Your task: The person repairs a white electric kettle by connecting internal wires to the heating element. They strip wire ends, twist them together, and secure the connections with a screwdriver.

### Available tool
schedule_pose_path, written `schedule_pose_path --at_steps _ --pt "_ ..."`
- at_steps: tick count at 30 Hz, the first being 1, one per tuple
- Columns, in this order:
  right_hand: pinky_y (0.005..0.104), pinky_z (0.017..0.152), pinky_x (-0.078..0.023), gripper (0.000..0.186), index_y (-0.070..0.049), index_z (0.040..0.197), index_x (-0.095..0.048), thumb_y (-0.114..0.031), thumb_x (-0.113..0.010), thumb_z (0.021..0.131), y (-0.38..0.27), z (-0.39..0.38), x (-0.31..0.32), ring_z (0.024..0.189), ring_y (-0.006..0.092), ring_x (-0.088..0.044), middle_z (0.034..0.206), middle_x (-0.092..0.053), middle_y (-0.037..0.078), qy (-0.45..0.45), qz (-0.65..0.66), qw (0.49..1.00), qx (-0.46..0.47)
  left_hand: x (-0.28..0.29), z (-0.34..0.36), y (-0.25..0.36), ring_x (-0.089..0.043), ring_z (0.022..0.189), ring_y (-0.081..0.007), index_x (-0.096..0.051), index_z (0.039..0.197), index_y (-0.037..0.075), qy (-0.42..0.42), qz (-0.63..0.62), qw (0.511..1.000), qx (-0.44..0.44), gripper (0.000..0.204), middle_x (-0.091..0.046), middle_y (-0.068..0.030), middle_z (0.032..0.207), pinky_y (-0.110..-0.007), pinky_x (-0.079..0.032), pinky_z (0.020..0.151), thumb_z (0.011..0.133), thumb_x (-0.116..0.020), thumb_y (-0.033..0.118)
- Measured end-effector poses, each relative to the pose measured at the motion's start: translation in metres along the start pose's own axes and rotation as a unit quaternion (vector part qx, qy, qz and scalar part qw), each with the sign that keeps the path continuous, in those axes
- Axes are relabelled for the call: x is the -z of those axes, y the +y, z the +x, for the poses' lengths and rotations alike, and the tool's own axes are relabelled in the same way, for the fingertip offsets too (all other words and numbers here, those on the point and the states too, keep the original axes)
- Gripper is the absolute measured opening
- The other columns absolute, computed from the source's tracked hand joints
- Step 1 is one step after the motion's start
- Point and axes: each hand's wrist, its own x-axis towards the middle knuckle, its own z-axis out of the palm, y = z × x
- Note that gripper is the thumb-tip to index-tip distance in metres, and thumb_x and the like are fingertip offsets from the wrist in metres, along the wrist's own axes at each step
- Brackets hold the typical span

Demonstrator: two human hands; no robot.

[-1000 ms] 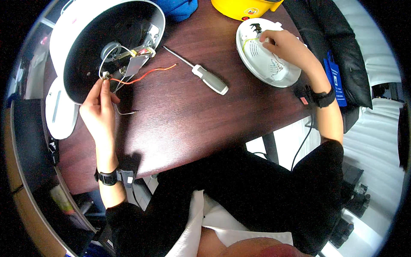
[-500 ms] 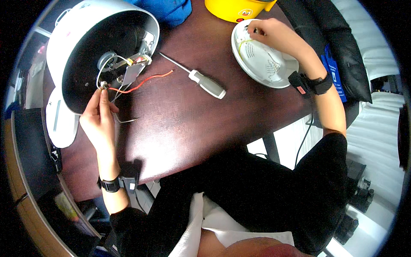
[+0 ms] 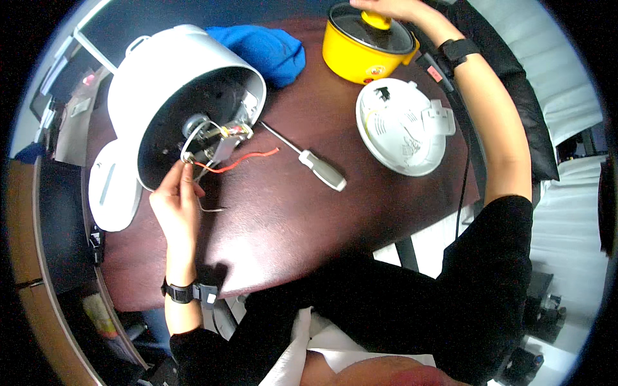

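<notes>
Brown bench: my left hand, fingertips pinched on small wired part at white housing; my right hand by yellow lid knob, openness and hold unclear.

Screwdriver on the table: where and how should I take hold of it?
Probably by its thick grey handle, from the near right: the screwdriver lies with that broad end closer, while its thin shaft points away toward the white appliance housing.

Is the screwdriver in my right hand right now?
No, the screwdriver lies on the dark tabletop, apart from your right hand, which is up by the lidded yellow pot.
</notes>
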Motion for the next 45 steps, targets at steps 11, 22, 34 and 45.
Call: schedule_pose_path --at_steps 11,22,34,45 --pt "0.0286 0.055 -0.050 0.038 -0.004 0.102 -0.065 -0.040 -0.062 0.093 0.072 0.000 -0.040 0.060 0.0146 -0.062 0.074 -0.065 0.009 0.097 0.104 0.985 0.099 -0.005 0.003 0.004 -0.054 0.049 -0.0051 -0.068 0.115 0.000 -0.014 0.007 1.000 -0.018 0.025 -0.058 -0.0023 0.055 -0.023 -0.041 0.045 0.097 -0.058 0.014" --pt "0.0353 0.058 -0.051 0.064 0.000 0.088 -0.074 -0.059 -0.050 0.091 0.110 0.006 -0.064 0.057 0.0223 -0.064 0.065 -0.065 0.013 0.123 0.068 0.989 0.045 -0.011 0.009 0.004 -0.054 0.049 -0.0053 -0.068 0.114 -0.001 -0.029 0.004 0.999 -0.026 0.026 -0.057 -0.0026 0.053 -0.023 -0.041 0.046 0.098 -0.058 0.017" --pt "0.0301 0.053 -0.047 0.031 0.002 0.080 -0.072 -0.027 -0.064 0.089 0.025 -0.050 0.023 0.062 0.0150 -0.062 0.071 -0.068 0.008 0.141 0.386 0.907 -0.087 0.004 -0.001 -0.002 -0.055 0.049 -0.0057 -0.068 0.112 -0.001 -0.003 0.015 1.000 -0.015 0.026 -0.057 -0.0031 0.053 -0.023 -0.040 0.046 0.098 -0.058 0.017" --pt "0.0440 0.079 -0.053 0.059 0.002 0.095 -0.072 -0.055 -0.058 0.086 0.223 -0.086 -0.070 0.093 0.0366 -0.068 0.095 -0.069 0.025 0.110 -0.125 0.951 -0.262 -0.006 0.005 0.001 -0.056 0.049 -0.0057 -0.068 0.112 -0.002 -0.016 0.011 1.000 -0.014 0.024 -0.058 -0.0041 0.055 -0.023 -0.040 0.045 0.098 -0.057 0.014"
